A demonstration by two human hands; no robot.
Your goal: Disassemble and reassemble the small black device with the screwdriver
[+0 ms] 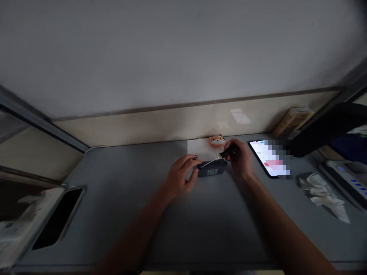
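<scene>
A small dark box with a slotted top edge and a greenish label (pixel 212 172) stands on the grey table (pixel 120 198). At its left end, my left hand (pixel 181 176) grips it between thumb and fingers. My right hand (pixel 241 159) is closed around the black handle of a screwdriver (pixel 228 152). The thin shaft slants down to the left, its tip at the box's upper left corner beside my left fingertips. Behind the box lie a white sheet of paper (pixel 196 148) and an orange and white animal-faced case (pixel 217 141).
On the right are a lit phone (pixel 265 158), crumpled tissue (pixel 322 193), a small box (pixel 293 121) and a white device with blue buttons (pixel 348 181). A dark-screened device (pixel 59 217) lies at the left. A wall (pixel 160 126) borders the table's back.
</scene>
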